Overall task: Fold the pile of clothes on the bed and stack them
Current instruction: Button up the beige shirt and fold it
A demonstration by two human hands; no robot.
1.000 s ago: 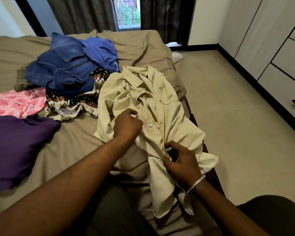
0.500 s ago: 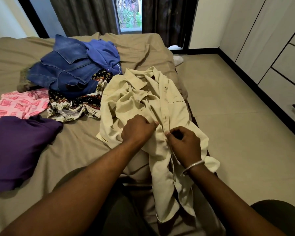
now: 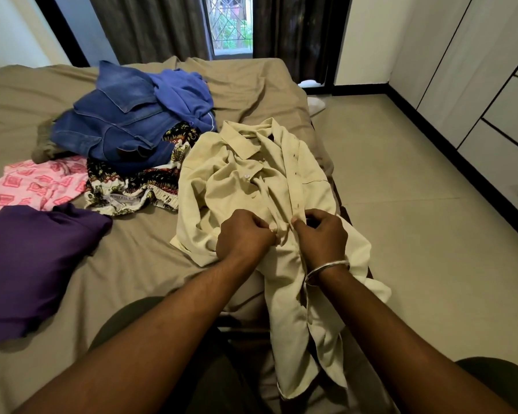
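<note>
A cream button-up shirt [image 3: 240, 186] lies crumpled at the right edge of the bed [image 3: 138, 264], its lower part hanging over the edge. My left hand [image 3: 244, 236] pinches the shirt's front edge near a button. My right hand [image 3: 322, 234], with a metal bangle on the wrist, pinches the opposite front edge; both hands meet at the placket. A pile of unfolded clothes sits behind: a blue denim garment [image 3: 111, 127], a blue top [image 3: 183, 94] and a dark patterned cloth [image 3: 132, 186].
A pink patterned garment [image 3: 33, 183] and a purple garment [image 3: 30, 258] lie flat on the left of the bed. Tiled floor [image 3: 416, 234] runs along the right, with wardrobe doors [image 3: 476, 85] beyond. Curtains and a window stand behind the bed.
My right hand rose from the shirt's lower part to meet my left hand at the placket. The hands now hold both front edges together.
</note>
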